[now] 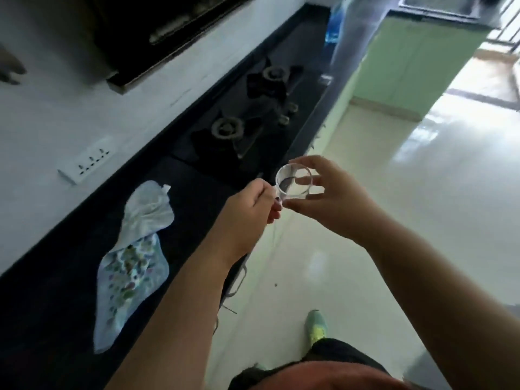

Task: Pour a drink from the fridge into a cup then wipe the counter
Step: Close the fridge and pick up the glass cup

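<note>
Clear cup (294, 184), mid-frame, held in air over the counter's (70, 291) front edge. Left hand (250, 209) pinches its handle side; right hand (334, 198) has fingers curled round the body. Cup looks empty, no drink container visible, so pouring and wiping both look undone. Cloth (135, 263) lies lower left on the counter; hob (253, 114) beyond. Open floor to the right.

No readable txt, labels or nos. anywhere; pic too blurred.
</note>
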Demonstrator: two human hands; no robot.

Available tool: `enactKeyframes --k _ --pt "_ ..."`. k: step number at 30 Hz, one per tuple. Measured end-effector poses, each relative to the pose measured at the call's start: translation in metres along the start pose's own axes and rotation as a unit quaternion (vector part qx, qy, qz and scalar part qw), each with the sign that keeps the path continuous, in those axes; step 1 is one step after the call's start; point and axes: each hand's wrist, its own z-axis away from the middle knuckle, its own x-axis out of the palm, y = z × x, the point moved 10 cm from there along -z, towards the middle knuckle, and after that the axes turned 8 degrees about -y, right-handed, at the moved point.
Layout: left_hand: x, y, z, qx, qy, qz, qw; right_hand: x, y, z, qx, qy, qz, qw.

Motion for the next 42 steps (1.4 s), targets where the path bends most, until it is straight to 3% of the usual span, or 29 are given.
enactKeyframes --k 10,19,29,42 --pt "0.202 0.12 -0.111 0.072 -0.191 -0.137 0.969 -0.194 0.124 0.085 0.1 0.177 -0.037 0.978" --pt "0.336 0.179 -0.198 0.119 -0.231 -0.22 0.94 -0.322 0.229 0.106 0.13 0.217 -0.049 0.966" --pt "0.419 0.209 -0.322 0.113 -0.261 -0.19 0.939 -0.428 0.308 0.044 0.179 0.195 -0.007 0.964" --pt "0.512 0.293 -0.568 0.173 -0.356 -0.272 0.877 -0.602 0.4 -0.096 0.246 0.265 0.008 0.932"
